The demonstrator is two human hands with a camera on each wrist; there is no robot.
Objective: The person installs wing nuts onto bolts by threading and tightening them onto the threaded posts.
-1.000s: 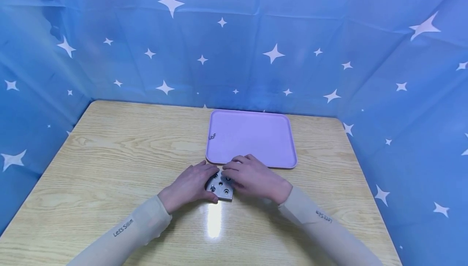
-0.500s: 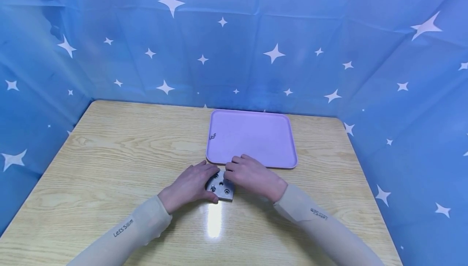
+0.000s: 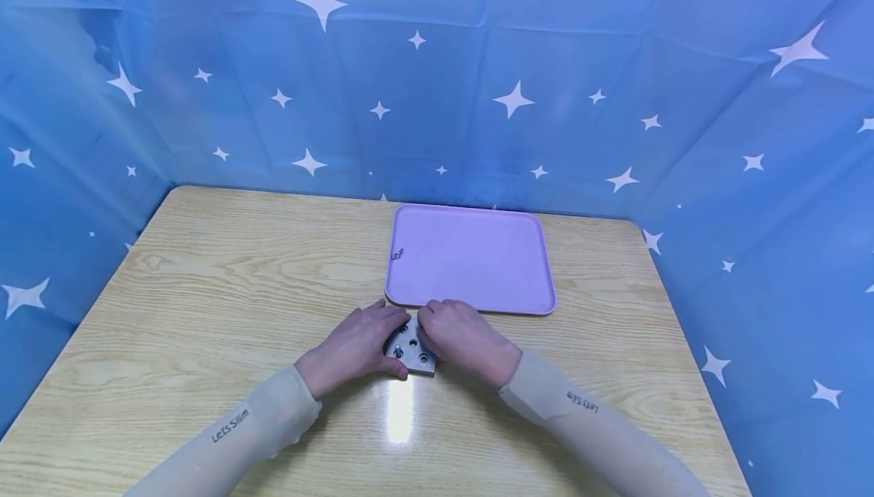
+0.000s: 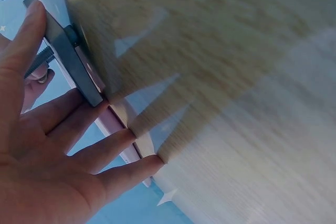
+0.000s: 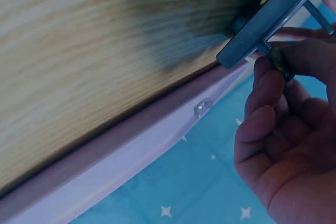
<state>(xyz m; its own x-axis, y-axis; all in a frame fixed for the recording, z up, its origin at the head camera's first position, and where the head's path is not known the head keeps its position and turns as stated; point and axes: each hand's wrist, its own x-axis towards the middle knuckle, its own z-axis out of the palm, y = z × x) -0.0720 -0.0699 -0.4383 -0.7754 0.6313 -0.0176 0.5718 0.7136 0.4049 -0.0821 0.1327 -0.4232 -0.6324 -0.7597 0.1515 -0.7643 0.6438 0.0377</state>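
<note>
A grey metal plate with several holes (image 3: 419, 366) lies in front of the tray, a narrow gap beneath it. My left hand (image 3: 358, 341) grips its edges between thumb and fingers; the other fingertips rest on the table. From the right, my right hand (image 3: 464, 336) reaches over the plate, fingers curled. The right wrist view shows its thumb and fingers pinching a small nut (image 5: 282, 65) at the end of a threaded bolt (image 5: 264, 47) that stands up from the plate. Another bolt (image 3: 398, 351) stands upright near my left thumb. A dark bolt head (image 4: 72, 34) shows under the plate.
Just beyond the plate is a shallow purple tray (image 3: 471, 254) with a small dark mark at its left side. The wooden table (image 3: 273, 277) extends around both. A blue curtain with white stars (image 3: 437, 102) hangs behind and at the sides.
My right hand's fingers have curled in, and the hand has lowered and turned while its forearm swung slightly left. The left hand and plate stay in place.
</note>
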